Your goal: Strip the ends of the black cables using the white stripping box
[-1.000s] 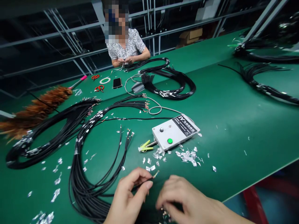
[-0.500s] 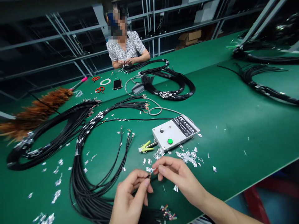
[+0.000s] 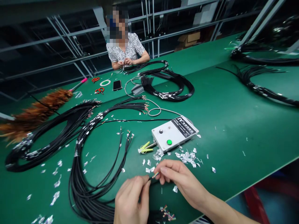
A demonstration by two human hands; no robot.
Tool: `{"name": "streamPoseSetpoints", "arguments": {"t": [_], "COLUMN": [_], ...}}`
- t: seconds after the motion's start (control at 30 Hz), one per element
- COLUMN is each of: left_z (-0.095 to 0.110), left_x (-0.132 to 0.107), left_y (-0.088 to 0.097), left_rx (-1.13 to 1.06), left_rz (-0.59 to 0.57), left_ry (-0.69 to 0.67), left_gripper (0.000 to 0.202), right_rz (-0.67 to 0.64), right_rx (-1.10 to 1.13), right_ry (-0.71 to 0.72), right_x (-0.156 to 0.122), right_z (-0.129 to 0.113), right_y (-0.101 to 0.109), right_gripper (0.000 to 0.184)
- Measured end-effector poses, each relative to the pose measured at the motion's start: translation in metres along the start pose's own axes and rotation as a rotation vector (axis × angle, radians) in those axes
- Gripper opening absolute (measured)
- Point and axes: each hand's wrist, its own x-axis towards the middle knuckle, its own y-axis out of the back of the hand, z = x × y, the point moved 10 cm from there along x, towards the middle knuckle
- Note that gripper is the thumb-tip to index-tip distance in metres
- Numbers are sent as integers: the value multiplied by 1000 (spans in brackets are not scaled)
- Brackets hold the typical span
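Note:
My left hand [image 3: 133, 197] is closed on the end of a black cable [image 3: 151, 178], low in the middle of the view. From the cable's end stick out thin coloured wires [image 3: 156, 175], and the fingertips of my right hand [image 3: 178, 177] pinch them. A large bundle of black cables [image 3: 86, 199] curves round to the left of my hands and runs beneath the left one. Past my hands lies a light grey machine box [image 3: 175, 132] with a green button and a black knob. A yellow-green clip [image 3: 146, 147] sits at its front left.
Foil scraps [image 3: 189, 156] litter the green table [image 3: 233, 124]. More cable coils [image 3: 171, 84] lie farther back, near a phone [image 3: 117, 85], red-handled scissors [image 3: 99, 91] and a tape roll [image 3: 105, 82]. A brown feather duster [image 3: 42, 107] rests at left. Across the table sits a person [image 3: 127, 49].
My left hand has turned so that its back faces up, fingers closer together round the cable. My right hand has shifted slightly down, and the coloured wires show more plainly.

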Motion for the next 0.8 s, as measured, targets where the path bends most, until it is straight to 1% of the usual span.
{"name": "streamPoseSetpoints", "arguments": {"t": [0.07, 0.13, 0.2, 0.27, 0.37, 0.5, 0.57, 0.73, 0.8], "left_z": [8, 13, 14, 10, 3, 0, 0, 4, 4], "left_x": [-2, -4, -4, -4, -3, -3, -4, -8, -9], "left_y": [0, 0, 2, 4, 6, 7, 8, 8, 9], "left_rx": [120, 182, 158, 74, -18, -35, -31, 0, 7], "left_rz": [12, 38, 68, 92, 121, 144, 155, 170, 179], "left_ry": [-93, -147, -157, -124, -61, -47, -62, -158, -165], "left_gripper": [19, 20, 21, 20, 18, 16, 14, 14, 14], "right_rz": [10, 19, 13, 12, 47, 37, 28, 15, 11], "right_rx": [67, 148, 226, 283, 343, 383, 362, 312, 291], "right_ry": [-64, -143, -208, -231, -201, -168, -161, -135, -126], "right_x": [1, 0, -1, -3, -5, -6, -5, -5, -4], "right_z": [6, 15, 25, 32, 35, 32, 30, 27, 27], "right_y": [0, -2, -6, -9, -7, -5, -5, -10, -11], "right_gripper": [25, 23, 22, 23, 26, 28, 28, 28, 28]}}
